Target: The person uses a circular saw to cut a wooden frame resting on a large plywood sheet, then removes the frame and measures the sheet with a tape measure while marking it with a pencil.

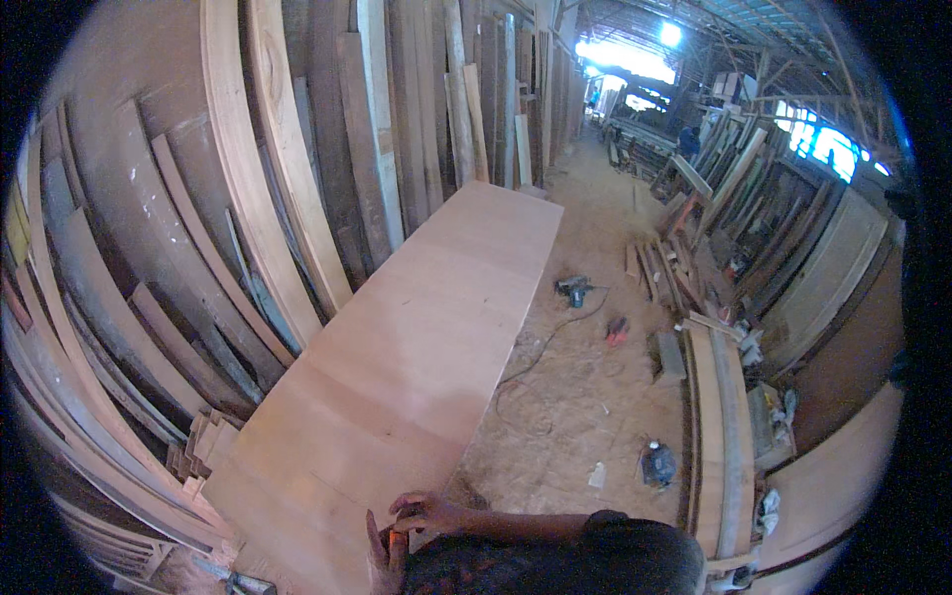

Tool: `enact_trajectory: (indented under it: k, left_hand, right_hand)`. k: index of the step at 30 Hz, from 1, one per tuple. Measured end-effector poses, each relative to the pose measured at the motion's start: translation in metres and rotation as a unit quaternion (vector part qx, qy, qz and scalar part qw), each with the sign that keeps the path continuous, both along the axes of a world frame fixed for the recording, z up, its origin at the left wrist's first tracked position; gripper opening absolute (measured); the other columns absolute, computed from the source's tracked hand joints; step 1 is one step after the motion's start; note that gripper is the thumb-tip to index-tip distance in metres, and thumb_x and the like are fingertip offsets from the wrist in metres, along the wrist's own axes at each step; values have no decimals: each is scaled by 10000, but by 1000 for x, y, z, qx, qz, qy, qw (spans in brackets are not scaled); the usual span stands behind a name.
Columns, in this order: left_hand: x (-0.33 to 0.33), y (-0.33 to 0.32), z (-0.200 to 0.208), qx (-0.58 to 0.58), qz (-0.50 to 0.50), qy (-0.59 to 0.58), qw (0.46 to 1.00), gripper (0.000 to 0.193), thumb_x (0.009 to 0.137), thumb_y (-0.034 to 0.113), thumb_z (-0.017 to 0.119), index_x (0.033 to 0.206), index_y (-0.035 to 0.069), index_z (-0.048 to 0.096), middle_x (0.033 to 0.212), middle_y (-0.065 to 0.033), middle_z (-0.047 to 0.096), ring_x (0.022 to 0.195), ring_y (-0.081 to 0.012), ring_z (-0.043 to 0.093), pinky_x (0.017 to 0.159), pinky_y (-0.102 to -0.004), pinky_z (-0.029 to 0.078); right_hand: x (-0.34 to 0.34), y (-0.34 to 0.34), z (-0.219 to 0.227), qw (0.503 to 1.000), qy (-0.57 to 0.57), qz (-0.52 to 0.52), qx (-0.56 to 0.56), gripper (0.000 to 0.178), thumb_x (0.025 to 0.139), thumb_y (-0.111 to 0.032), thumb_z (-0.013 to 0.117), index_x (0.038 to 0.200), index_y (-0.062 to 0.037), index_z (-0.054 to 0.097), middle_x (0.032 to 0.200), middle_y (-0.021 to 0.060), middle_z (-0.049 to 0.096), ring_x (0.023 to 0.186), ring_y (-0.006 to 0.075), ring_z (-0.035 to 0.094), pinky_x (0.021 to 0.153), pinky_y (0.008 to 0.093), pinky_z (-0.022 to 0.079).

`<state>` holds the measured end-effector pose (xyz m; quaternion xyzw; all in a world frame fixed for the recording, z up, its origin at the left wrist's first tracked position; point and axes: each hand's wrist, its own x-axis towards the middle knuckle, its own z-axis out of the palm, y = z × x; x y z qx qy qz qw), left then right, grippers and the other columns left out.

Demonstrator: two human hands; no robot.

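Low in the head view, my two hands meet over the near end of a long, pale brown wooden panel (426, 307). My left hand (381, 560) points upward, with a small orange-and-tan object (398, 545) held against it; the object's kind is too small and blurred to name. My right hand (428, 512) comes in from the right just above it, fingers bent and apart, with the fingertips close to the object's top. Whether they touch it I cannot tell. Part of my left hand is cut off by dark clothing and the lower edge.
Tall boards (283, 149) lean along the left wall. On the dusty floor right of the panel lie a dark power tool (573, 290) with a cord, a red tool (618, 330) and a blue-black item (657, 463). Planks (722, 426) and stacked timber line the right side.
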<state>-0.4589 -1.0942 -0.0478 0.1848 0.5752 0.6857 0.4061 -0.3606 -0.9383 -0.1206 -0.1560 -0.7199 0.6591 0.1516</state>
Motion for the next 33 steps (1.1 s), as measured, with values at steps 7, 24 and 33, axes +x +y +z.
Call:
enact_trajectory:
  k: [7,24,33]
  left_hand:
    - [-28,57,-107,-52,-252,59,965,574,1028,224,606,1517,14,391,970,-110,733,843,-182,680,792,-306,538]
    - [20,123,-41,-153,-260,278,912,191,991,186,632,1116,43,650,750,-71,657,634,-207,627,587,-367,510]
    - [2,128,-54,-42,-289,277,915,160,982,173,682,1012,16,677,707,-6,610,632,-78,545,559,-272,447]
  right_hand:
    - [51,64,28,976,31,-129,-170,426,957,-203,759,1328,-70,600,1077,47,695,970,125,660,856,302,546]
    - [95,111,60,888,18,-440,-131,358,959,-154,752,1236,3,588,907,50,684,740,121,635,643,283,528]
    - [85,75,32,948,-33,-311,56,251,1043,-277,649,1115,-36,660,855,47,696,722,104,640,616,288,519]
